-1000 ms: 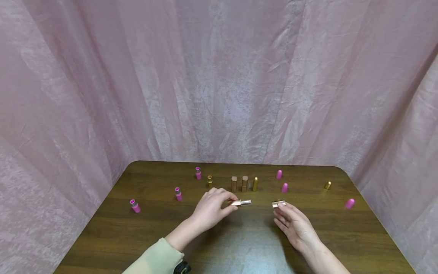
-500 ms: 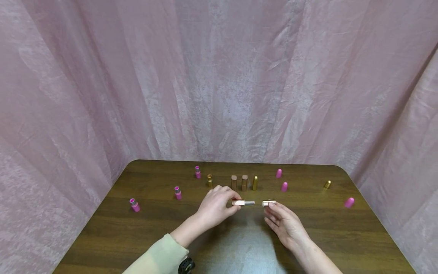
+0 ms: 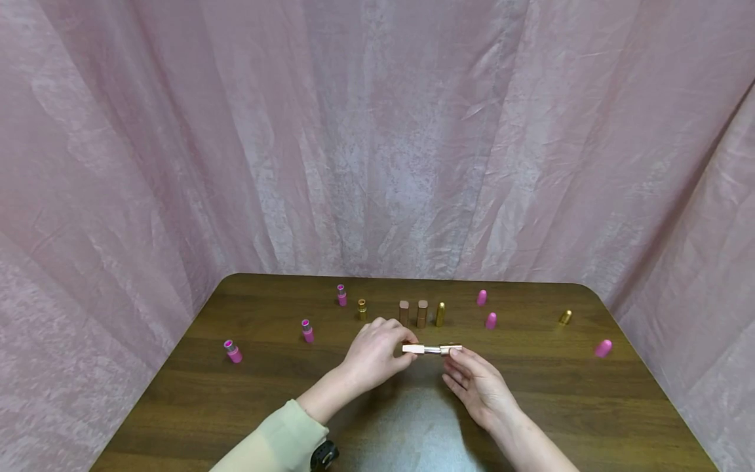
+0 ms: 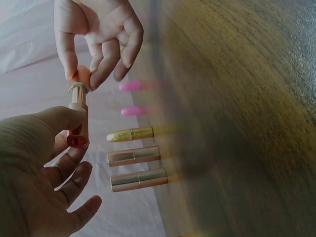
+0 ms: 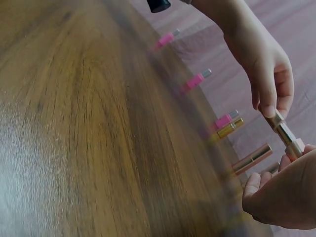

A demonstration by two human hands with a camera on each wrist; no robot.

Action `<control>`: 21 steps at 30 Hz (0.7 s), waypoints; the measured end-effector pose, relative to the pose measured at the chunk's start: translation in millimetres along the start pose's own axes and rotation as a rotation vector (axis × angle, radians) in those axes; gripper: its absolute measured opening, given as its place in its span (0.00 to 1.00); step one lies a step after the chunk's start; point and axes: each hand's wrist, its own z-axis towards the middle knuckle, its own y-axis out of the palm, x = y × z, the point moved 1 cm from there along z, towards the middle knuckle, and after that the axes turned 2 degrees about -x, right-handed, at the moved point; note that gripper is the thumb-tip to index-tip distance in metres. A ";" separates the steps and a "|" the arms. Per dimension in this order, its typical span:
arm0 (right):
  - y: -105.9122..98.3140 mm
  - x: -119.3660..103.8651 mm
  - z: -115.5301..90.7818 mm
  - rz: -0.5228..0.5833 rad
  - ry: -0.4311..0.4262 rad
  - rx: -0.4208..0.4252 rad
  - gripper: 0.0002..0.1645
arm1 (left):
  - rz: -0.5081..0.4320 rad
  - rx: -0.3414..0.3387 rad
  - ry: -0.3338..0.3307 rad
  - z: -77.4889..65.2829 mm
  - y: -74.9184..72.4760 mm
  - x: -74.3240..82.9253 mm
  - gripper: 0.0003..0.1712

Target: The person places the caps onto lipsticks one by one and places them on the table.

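Observation:
My left hand [image 3: 377, 351] pinches a rose-gold lipstick base [image 3: 411, 349] between thumb and fingers, above the table. From the base a silver inner tube [image 3: 432, 351] points right. Its end meets the rose-gold lipstick cap [image 3: 446, 348], which my right hand [image 3: 480, 387] pinches. Base and cap lie in one line, with part of the silver tube showing between them. In the right wrist view the silver tube [image 5: 284, 133] is also visible between the two hands. The other fingers of my right hand are loosely bent below the cap.
Two closed rose-gold lipsticks [image 3: 422, 313] and a gold lipstick [image 3: 440, 314] stand behind my hands. Leftward are pink lipstick bases [image 3: 308, 331] and a gold base [image 3: 362, 309]. Rightward are pink caps [image 3: 491, 320] and a gold cap [image 3: 565, 318]. A pink curtain [image 3: 377, 144] hangs behind the table [image 3: 265, 406].
My right hand has moved left with the cap, closing the gap until the cap meets the silver tube. My left hand has shifted slightly right with the base.

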 end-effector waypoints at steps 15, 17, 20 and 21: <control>13.0 11.1 3.7 -0.014 0.007 -0.014 0.05 | -0.034 -0.031 -0.039 -1.0 3.8 4.1 0.09; 14.2 11.6 3.6 -0.013 0.010 -0.016 0.05 | -0.033 -0.032 -0.041 -1.2 3.9 4.2 0.09; 15.3 11.9 3.8 -0.010 0.016 -0.020 0.05 | -0.033 -0.037 -0.043 -2.1 4.3 4.2 0.09; 15.6 12.0 3.9 -0.009 0.018 -0.020 0.05 | -0.034 -0.038 -0.043 -2.3 4.5 4.0 0.09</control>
